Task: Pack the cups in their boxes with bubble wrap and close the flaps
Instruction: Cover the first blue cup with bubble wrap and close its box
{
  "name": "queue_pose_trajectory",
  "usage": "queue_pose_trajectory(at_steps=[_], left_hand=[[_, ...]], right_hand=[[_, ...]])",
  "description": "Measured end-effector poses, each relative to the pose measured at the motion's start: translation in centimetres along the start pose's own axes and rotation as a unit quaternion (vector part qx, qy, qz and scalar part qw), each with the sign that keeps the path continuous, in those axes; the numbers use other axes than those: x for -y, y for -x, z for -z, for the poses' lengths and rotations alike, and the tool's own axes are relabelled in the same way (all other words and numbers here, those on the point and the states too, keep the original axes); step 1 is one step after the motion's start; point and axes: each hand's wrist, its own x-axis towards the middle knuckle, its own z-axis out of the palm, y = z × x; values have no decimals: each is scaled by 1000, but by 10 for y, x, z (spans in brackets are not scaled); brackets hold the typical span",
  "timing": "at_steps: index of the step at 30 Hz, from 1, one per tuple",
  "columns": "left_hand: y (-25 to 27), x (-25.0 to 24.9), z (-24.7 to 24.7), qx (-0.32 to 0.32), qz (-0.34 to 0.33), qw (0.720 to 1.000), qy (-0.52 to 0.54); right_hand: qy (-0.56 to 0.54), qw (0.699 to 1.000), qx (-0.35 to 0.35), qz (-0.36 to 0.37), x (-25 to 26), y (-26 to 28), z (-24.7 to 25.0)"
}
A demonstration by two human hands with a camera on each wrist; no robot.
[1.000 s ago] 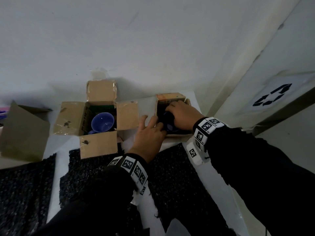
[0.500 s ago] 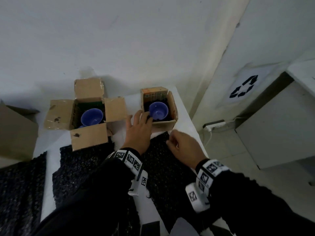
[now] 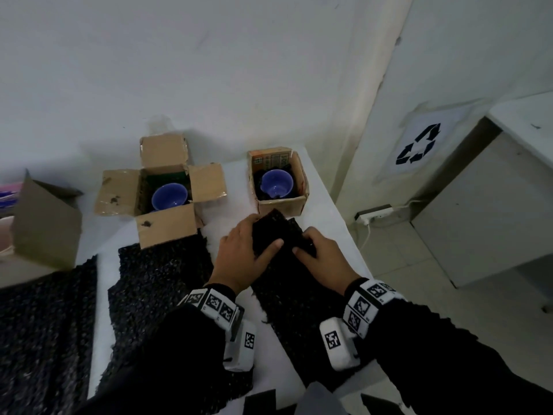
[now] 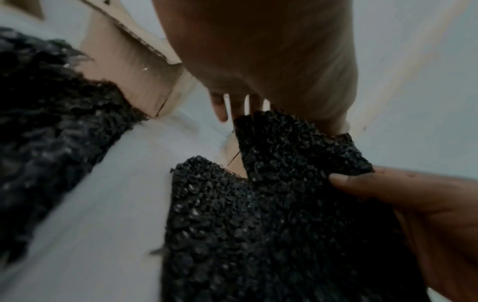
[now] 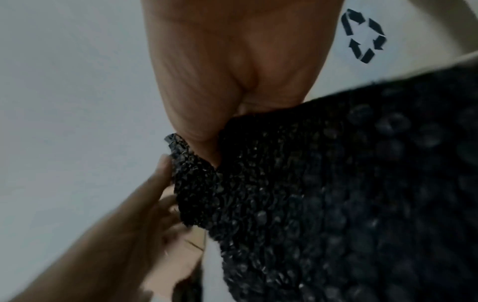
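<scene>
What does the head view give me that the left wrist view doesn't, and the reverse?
Only the head view shows both blue cups: one in the open-flapped box, one in the smaller box, plus the recycling sign. Only the left wrist view shows the underside of the lifted bubble wrap edge. Both show the left hand and right hand gripping that black bubble wrap sheet on the white table.

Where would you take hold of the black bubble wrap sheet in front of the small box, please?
Probably at its far edge, from above: that end of the bubble wrap sheet is already curled up off the table, pinched by the left hand and right hand.
</scene>
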Motion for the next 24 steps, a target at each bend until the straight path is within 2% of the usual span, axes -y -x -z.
queue_pose_trajectory(at_steps=[1,3,5,6,8,11,15,17,21,24], left_hand=[[3,-4,-1,18,61,992,108],[7,-14,-4,64,155,943,288],[11,-24,-9,102,192,908,357],[13,-27,-12,115,196,907,353],[15,-29,-18,129,178,926,307],[18,-35,-16,164,151,934,280],[19,-31,-8,196,92,954,209],[16,-30,-3,202,85,959,177],[8,-35,17,217,90,953,191],[-7,-33,36,262,26,964,44]], right_hand=[[-42,998,-28,-24,4,-1,1],[-156,981,-78,-88,14,-3,0],[-295,939,-98,-147,26,-5,-1],[-357,913,-98,-172,32,-5,-1],[-412,880,-107,-210,41,-8,3],[-422,869,-140,-218,43,-14,9],[-444,860,-180,-177,40,-17,25],[-449,863,-153,-172,40,-19,33],[-479,850,-85,-201,38,-19,48],[-477,857,23,-196,37,-20,63]])
